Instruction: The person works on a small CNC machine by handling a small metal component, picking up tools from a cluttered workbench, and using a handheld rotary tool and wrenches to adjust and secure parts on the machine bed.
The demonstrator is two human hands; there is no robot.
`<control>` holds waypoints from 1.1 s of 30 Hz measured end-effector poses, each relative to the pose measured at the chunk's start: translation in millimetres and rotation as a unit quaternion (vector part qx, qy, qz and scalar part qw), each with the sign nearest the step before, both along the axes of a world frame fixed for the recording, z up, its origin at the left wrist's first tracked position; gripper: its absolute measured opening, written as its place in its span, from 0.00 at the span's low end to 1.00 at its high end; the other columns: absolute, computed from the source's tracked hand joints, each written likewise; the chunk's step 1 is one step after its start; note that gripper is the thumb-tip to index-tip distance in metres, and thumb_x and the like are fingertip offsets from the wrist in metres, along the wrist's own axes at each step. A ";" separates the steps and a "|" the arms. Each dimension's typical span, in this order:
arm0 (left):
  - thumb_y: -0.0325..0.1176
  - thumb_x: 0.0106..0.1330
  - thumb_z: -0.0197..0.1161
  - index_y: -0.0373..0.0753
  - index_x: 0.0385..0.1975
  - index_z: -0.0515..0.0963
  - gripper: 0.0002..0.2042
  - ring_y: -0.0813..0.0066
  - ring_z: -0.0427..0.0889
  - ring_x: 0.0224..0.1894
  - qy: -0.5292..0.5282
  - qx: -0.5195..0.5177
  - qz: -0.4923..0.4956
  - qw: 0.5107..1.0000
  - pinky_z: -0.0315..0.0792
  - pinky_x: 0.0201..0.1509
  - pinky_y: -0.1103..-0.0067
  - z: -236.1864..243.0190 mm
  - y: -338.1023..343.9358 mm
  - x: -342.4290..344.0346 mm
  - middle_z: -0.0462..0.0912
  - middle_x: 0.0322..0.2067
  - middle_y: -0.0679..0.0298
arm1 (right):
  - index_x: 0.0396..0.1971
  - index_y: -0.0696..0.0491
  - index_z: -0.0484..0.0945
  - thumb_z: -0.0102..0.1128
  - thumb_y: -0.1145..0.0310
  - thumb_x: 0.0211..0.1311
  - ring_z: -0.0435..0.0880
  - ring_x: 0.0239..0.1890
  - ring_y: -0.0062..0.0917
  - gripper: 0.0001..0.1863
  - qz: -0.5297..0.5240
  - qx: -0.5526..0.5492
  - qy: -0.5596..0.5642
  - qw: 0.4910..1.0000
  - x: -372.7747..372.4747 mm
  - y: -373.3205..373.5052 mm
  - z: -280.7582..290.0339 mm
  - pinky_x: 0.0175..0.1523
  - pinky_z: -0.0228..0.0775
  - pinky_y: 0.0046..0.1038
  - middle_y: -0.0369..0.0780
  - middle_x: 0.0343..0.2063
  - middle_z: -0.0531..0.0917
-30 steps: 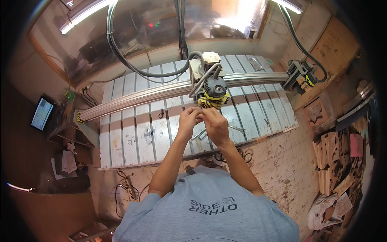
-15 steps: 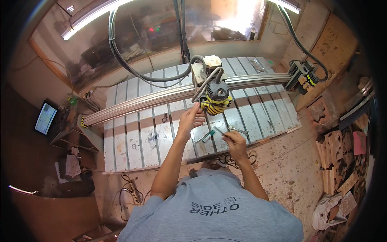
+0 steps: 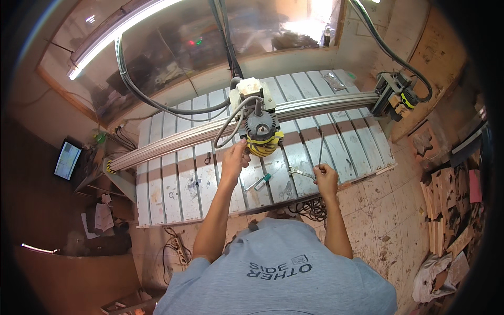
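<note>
A black, grey and yellow router (image 3: pixel 262 128) is mounted on the metal gantry rail (image 3: pixel 325 103) over a slotted bed. My left hand (image 3: pixel 234 161) is at its lower left side, fingers curled in against the yellow and black part; whatever they may hold is hidden. Further right, my right hand (image 3: pixel 326 181) pinches the lower end of a thin dark rod (image 3: pixel 321 148), which points up and away over the bed. Just left of that hand lies a metal wrench (image 3: pixel 302 172). A green and white small object (image 3: pixel 263 181) rests nearer the bed's front edge, beside a thin silver piece.
The slotted bed (image 3: pixel 181 202) spans the middle. Another yellow and black tool head (image 3: pixel 401 102) sits at the rail's right end. A lit monitor (image 3: pixel 67 159) stands at left. Wood offcuts (image 3: pixel 443 194) are stacked at right, and coiled cables (image 3: pixel 310 209) lie under the front edge.
My right hand has moved right, away from the green and white object, and its rod now points away from me. My left hand's spread fingers have curled in at the router. The view has shifted.
</note>
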State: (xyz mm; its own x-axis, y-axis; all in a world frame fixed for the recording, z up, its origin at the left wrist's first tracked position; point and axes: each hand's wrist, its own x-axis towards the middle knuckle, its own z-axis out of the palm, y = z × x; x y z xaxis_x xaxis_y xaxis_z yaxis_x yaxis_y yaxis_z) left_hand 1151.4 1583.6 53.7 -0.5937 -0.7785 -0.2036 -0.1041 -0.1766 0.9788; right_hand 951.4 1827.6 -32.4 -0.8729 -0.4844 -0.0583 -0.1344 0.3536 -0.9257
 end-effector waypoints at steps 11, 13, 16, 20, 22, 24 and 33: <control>0.41 0.70 0.59 0.38 0.29 0.78 0.13 0.83 0.74 0.23 0.061 -0.019 0.145 0.987 0.69 0.30 0.85 -3.4 21.2 -10.1 0.75 0.24 0.69 | 0.38 0.63 0.77 0.58 0.71 0.69 0.85 0.29 0.24 0.09 0.152 -0.126 -0.177 0.964 -15.1 -9.0 22.6 0.39 0.84 0.26 0.41 0.33 0.81; 0.42 0.70 0.59 0.38 0.29 0.78 0.13 0.83 0.74 0.24 0.028 -0.052 0.136 0.989 0.70 0.30 0.85 -4.5 19.6 -6.8 0.75 0.25 0.69 | 0.38 0.63 0.77 0.58 0.71 0.69 0.86 0.29 0.25 0.08 0.185 -0.180 -0.193 0.947 -6.8 -16.1 29.0 0.42 0.84 0.26 0.41 0.33 0.82; 0.41 0.72 0.59 0.37 0.28 0.78 0.14 0.83 0.76 0.25 0.036 -0.050 0.148 0.987 0.71 0.30 0.85 -4.0 18.4 -1.8 0.78 0.26 0.67 | 0.39 0.62 0.77 0.57 0.71 0.71 0.86 0.31 0.25 0.08 0.278 -0.220 -0.193 0.915 7.6 -27.8 47.4 0.42 0.83 0.26 0.41 0.33 0.83; 0.40 0.73 0.57 0.34 0.30 0.80 0.15 0.81 0.77 0.25 -0.004 -0.127 0.232 0.964 0.73 0.32 0.83 -0.8 35.7 3.6 0.81 0.26 0.64 | 0.38 0.61 0.77 0.55 0.70 0.72 0.86 0.31 0.23 0.09 0.480 -0.138 -0.221 0.837 31.0 -33.0 73.1 0.40 0.80 0.23 0.39 0.31 0.83; 0.40 0.73 0.58 0.33 0.33 0.81 0.15 0.80 0.78 0.26 -0.004 -0.132 0.226 0.965 0.74 0.33 0.82 -3.5 49.2 13.4 0.83 0.27 0.62 | 0.38 0.60 0.76 0.55 0.70 0.72 0.86 0.31 0.22 0.08 0.573 -0.049 -0.232 0.785 47.0 -35.8 81.8 0.40 0.80 0.22 0.38 0.31 0.82; 0.41 0.72 0.59 0.31 0.36 0.83 0.16 0.81 0.79 0.27 0.056 -0.046 0.159 0.985 0.74 0.34 0.82 2.3 66.0 26.3 0.85 0.29 0.60 | 0.38 0.59 0.76 0.55 0.69 0.73 0.86 0.31 0.21 0.09 0.583 -0.043 -0.323 0.744 65.2 -37.0 78.8 0.40 0.80 0.22 0.37 0.32 0.82; 0.36 0.68 0.66 0.31 0.42 0.82 0.13 0.84 0.76 0.25 0.091 0.054 0.130 0.986 0.71 0.31 0.85 12.0 80.5 23.2 0.84 0.27 0.63 | 0.42 0.56 0.76 0.53 0.63 0.75 0.87 0.31 0.19 0.11 0.587 -0.075 -0.505 0.629 77.2 -59.4 82.6 0.38 0.78 0.21 0.35 0.33 0.82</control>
